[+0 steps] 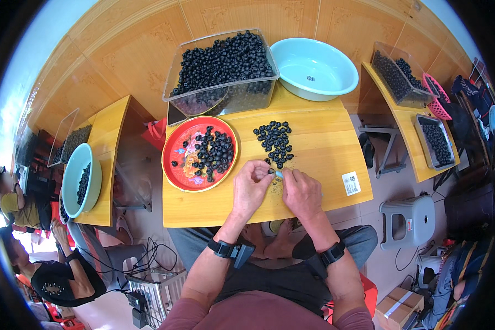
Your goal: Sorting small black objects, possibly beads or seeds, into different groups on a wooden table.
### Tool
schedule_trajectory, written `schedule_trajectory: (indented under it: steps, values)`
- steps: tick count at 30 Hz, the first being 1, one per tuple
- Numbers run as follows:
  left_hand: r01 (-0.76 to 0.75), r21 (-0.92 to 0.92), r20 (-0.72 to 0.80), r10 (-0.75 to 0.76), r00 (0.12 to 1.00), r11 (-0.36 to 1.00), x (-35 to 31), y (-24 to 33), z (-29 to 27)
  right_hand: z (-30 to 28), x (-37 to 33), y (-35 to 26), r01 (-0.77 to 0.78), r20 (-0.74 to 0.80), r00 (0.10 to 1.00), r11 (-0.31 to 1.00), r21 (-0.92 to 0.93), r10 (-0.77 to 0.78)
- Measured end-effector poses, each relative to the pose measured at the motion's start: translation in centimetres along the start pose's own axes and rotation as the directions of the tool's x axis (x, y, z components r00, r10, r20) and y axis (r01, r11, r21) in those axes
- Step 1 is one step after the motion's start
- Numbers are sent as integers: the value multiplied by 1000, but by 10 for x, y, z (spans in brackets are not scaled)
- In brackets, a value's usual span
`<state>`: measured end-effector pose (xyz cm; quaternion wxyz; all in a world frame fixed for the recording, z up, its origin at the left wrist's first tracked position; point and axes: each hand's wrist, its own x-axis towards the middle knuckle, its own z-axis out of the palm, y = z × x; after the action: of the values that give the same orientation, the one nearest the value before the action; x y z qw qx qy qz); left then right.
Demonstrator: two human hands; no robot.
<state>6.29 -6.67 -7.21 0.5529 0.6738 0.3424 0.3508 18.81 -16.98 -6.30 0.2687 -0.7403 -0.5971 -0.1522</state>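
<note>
Working step: one small, dark, round, bead-like piece (271,171), probably being picked at with a slim light-blue tool (279,174).
Left hand (251,186): thumb and fingers pinching the piece.
Right hand (303,193): fingers closed around the tool, its tip against or very near the piece; contact unclear.
Next move: likely calls for a firm pinch and short, controlled strokes.
Piece, place: above the yellow wooden table (330,143), just below a loose cluster of similar dark pieces (273,138).
Piece, look: blackish, partly covered by fingers; surface detail too small to tell.
Crumbs: brownish specks (277,190) beneath the hands.
</note>
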Motion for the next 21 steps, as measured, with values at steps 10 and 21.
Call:
schedule_trajectory:
  steps: [10, 21]
  values:
    - [-17, -212, -36, 9, 999, 977, 2, -3, 4, 9, -5, 8, -85, 21, 996, 992, -95, 87]
    - [-149, 130, -48, 156, 987, 980, 1, 6, -6, -13, 4, -3, -97, 44, 994, 994, -41, 98]
